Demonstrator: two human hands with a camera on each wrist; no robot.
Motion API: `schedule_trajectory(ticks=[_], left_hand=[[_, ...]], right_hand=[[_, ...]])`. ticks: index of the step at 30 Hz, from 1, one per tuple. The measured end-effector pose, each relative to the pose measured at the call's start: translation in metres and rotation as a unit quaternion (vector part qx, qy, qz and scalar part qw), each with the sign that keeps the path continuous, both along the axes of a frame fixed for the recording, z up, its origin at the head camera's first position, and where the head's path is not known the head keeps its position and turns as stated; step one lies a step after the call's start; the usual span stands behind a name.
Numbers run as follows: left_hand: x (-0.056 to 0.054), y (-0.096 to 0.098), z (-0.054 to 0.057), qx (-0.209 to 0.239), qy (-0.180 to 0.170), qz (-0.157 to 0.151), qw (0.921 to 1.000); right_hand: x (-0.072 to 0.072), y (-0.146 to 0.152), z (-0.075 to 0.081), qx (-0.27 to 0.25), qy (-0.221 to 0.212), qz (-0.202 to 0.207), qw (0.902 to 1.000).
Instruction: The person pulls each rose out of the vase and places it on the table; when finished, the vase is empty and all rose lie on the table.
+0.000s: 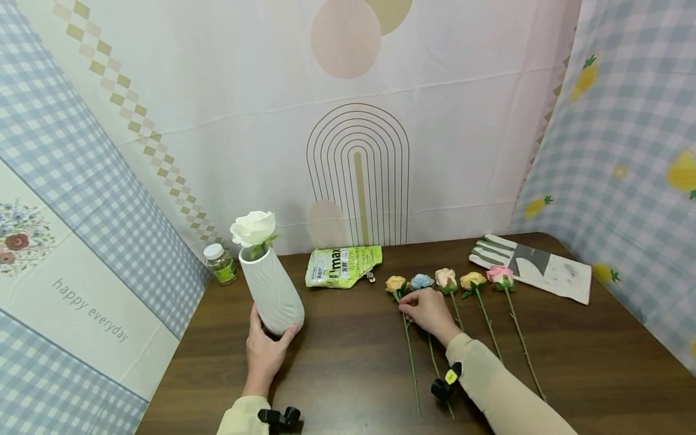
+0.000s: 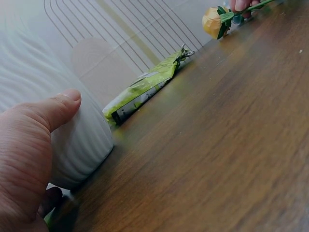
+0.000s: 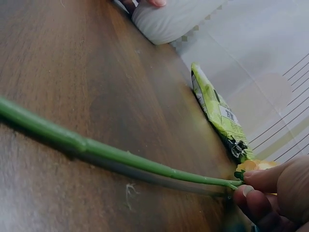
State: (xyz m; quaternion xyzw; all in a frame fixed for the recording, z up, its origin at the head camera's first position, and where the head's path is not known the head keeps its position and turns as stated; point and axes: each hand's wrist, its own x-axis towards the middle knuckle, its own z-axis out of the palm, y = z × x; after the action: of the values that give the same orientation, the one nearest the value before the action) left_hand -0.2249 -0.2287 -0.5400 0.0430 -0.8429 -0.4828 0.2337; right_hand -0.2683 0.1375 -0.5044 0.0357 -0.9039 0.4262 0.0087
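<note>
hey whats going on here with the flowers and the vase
A person sits at a wooden table. Their left hand holds a white ribbed vase that already has one white rose in it. Their right hand pinches the stem of the orange rose, which lies at the left end of a row of five artificial roses. A green pouch, a small jar and a glove lie behind.

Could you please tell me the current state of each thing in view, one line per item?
Vase: upright, one white rose in it.
Left hand: grips the vase's base.
Right hand: pinches the yellow rose stem just below the bloom.
Yellow rose: lying flat on the table.
Other four roses: lying flat.
Green pouch: lying flat.
Small jar: upright, capped.
Glove: lying flat.
</note>
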Motion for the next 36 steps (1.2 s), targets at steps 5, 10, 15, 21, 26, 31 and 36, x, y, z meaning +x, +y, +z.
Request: schedule_trajectory(ticks=[5,10,15,21,26,31,36], left_hand=[[0.000,0.000,0.000,0.001,0.003,-0.001,1.0000],[0.000,0.000,0.000,0.002,-0.001,-0.001,1.0000],[0.000,0.000,0.001,0.000,0.003,-0.001,1.0000],[-0.001,-0.001,-0.001,-0.003,0.007,0.000,1.0000],[-0.001,-0.001,-0.001,-0.003,0.002,-0.001,1.0000],[0.000,-0.001,0.001,-0.001,-0.003,0.001,1.0000],[0.000,0.000,0.002,-0.002,-0.004,0.002,1.0000]], right_hand=[[0.002,0.004,0.006,0.008,0.011,0.006,0.9999],[0.005,0.006,0.025,0.050,0.064,0.017,0.9965],[0.006,-0.008,0.066,0.064,0.122,0.033,0.9899],[0.006,-0.050,0.121,0.024,0.138,0.078,0.9870],[0.005,-0.095,0.156,-0.018,0.135,0.127,0.9825],[-0.001,-0.136,0.177,-0.074,0.112,0.169,0.9765],[-0.012,-0.170,0.181,-0.149,0.050,0.168,0.9732]])
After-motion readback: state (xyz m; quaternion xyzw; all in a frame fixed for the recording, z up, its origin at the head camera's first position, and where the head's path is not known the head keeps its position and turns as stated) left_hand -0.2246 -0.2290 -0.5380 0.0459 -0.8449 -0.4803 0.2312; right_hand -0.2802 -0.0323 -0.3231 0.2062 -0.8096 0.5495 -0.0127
